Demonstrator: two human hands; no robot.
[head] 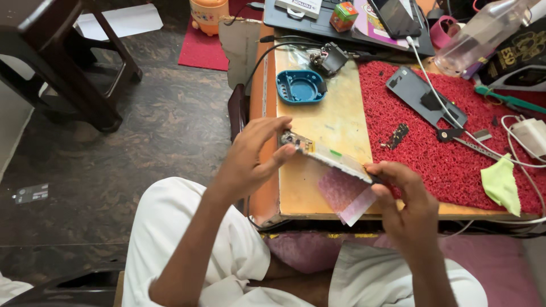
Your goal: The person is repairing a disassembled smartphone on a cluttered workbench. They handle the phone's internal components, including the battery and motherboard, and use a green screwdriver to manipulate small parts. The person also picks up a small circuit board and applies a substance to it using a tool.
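A long, thin phone frame with circuit parts (327, 154) is held edge-on above the wooden table (335, 119). My left hand (253, 156) pinches its left end, where small metal parts show. My right hand (401, 196) grips its right end between thumb and fingers. A pale pink translucent sheet (348, 196) hangs just under the part, over the table's front edge.
A red bristle mat (438, 148) carries a grey phone back panel (424, 96), tweezers (472, 142), a small black part (397, 136) and a green cloth (501, 183). A blue dish (300, 86), white cables, a charger (532, 133) and a clear bottle (483, 34) lie farther back. A dark wooden stool (62, 57) stands on the floor at left.
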